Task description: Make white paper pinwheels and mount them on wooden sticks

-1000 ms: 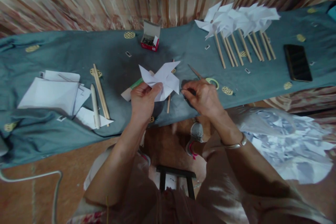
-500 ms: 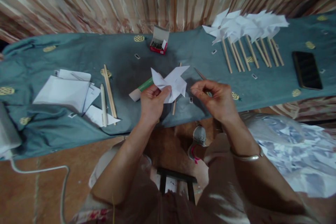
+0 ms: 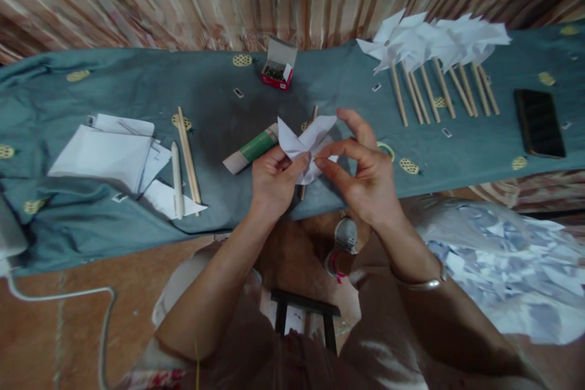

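My left hand (image 3: 274,183) is closed on a white paper pinwheel (image 3: 315,133), its thumb pressed near the middle of the folded blades. At that same middle, my right hand (image 3: 365,173) pinches a small brass-coloured tack, mostly hidden by the thumb and index finger; its other fingers are raised. A thin wooden stick (image 3: 315,112) shows above and below the pinwheel, which covers its middle part. Left of the pinwheel lies a green and white tube (image 3: 253,148), partly behind my left hand. Beside my right hand shows a pale green loop (image 3: 386,150), perhaps a scissor handle.
An open red box (image 3: 276,76) of small metal tacks stands at the back. Finished pinwheels (image 3: 425,39) on sticks and a phone (image 3: 539,123) lie to the right. Paper sheets (image 3: 100,155), a white pen-like tool (image 3: 177,180) and wooden sticks (image 3: 189,158) lie left.
My right hand has moved left from beside the pinwheel and now touches its middle. The pinwheel and my left hand have shifted slightly right, uncovering more of the green and white tube.
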Motion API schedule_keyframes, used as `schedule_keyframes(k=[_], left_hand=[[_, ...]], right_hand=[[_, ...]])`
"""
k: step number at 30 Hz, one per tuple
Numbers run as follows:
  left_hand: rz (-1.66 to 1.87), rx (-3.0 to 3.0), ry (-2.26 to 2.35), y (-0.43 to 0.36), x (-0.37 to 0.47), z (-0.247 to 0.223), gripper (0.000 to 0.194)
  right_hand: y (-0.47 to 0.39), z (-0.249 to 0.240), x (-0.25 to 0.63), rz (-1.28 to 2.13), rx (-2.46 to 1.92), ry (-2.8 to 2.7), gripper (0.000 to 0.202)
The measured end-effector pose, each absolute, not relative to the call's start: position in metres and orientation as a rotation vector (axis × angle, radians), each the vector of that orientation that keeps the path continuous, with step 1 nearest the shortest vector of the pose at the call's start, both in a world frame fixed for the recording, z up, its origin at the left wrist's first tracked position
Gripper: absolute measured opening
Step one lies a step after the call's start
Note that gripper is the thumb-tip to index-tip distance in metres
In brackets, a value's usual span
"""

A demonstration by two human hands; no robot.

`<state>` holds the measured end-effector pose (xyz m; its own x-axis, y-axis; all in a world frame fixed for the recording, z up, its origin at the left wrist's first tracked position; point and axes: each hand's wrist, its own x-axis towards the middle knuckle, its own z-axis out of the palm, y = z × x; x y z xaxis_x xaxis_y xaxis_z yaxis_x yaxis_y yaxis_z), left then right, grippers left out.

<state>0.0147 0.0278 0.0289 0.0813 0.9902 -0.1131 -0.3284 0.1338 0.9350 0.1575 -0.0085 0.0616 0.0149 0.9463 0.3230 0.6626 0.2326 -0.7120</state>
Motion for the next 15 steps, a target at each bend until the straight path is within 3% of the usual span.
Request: schedule_keyframes(k=[5,15], left_hand=[[1.229,0.896,0.895,0.026,0.016,0.030,0.026],[1.244,0.905,0.901,0.026,0.015,0.030,0.019]], right_hand=[[-0.005,0.051,0.165,0.519,-1.406,-1.675,0.007],[-0.003,0.047,0.167,0.557,-1.385,-1.620,0.006]])
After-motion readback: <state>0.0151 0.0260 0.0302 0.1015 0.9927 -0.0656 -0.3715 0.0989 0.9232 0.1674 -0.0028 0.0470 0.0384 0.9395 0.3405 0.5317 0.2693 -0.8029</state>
